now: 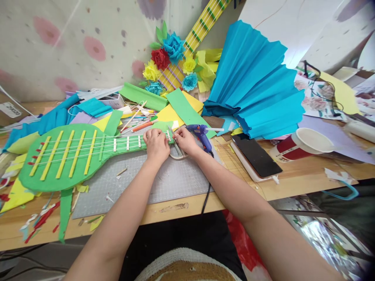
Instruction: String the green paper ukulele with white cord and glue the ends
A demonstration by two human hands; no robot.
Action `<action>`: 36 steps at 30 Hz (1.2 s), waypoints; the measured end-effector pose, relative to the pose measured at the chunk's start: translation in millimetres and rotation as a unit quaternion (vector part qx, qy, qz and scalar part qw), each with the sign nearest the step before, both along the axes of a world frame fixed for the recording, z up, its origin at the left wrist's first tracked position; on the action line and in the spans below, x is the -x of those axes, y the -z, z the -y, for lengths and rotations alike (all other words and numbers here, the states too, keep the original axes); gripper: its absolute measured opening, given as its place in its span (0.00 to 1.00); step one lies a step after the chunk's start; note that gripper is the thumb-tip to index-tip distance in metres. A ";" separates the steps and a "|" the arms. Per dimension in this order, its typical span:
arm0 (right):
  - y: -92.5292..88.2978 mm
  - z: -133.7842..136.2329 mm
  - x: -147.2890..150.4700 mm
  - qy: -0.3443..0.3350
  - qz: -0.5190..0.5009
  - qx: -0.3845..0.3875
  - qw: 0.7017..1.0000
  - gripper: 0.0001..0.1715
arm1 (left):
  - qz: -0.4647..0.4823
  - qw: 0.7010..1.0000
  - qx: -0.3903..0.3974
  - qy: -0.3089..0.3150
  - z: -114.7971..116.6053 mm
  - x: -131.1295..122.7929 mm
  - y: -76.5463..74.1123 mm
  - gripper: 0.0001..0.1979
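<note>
A green paper-covered guitar (66, 171) lies with its round body to the left and its narrow neck to the right. White strings run along it, over yellow strips on the body and short white strips on the neck. My left hand (156, 145) is closed over the neck near its right end, fingers bent down onto it. My right hand (186, 139) pinches at the end of the neck beside the last white strip; what sits between its fingertips is too small to make out. Scissors (177, 156) lie partly hidden beneath my right hand.
A blue glue gun (200, 134) lies right of my hands on the grey cutting mat (129, 187). Further right are a phone (256, 154) and a paper cup (301, 144). Behind stand blue pleated paper (258, 82) and a yellow guitar with paper flowers (172, 48). Paper scraps crowd the left.
</note>
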State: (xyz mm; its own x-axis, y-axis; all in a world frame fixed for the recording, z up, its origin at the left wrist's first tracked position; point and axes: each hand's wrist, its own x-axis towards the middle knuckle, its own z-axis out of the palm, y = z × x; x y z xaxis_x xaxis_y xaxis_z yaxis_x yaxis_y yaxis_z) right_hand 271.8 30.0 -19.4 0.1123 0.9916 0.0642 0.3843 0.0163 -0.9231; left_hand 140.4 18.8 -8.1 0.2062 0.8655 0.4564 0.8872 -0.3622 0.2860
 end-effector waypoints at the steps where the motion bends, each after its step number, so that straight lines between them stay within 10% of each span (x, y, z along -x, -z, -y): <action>1: -1.2 0.7 -1.0 -0.009 0.013 -0.005 1.000 0.05 | 0.001 1.000 0.001 -0.003 0.1 2.7 -0.2 0.05; 23: -16.8 -2.4 -13.6 -0.176 0.190 -0.188 0.947 0.04 | 0.009 1.000 0.016 0.014 1.7 16.9 -9.8 0.07; 36: -19.9 -10.2 -12.7 -0.197 -0.036 -0.031 0.979 0.04 | -0.007 1.000 -0.011 -0.003 4.4 6.3 -9.8 0.10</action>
State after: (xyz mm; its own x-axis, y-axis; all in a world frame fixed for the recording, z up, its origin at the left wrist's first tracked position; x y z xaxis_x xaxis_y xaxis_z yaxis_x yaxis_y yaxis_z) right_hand 284.5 40.2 0.5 -0.2715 0.9535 0.1311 0.2711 0.2065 -0.9401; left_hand 134.1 14.4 1.8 0.2077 0.8562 0.4731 0.8933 -0.3631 0.2649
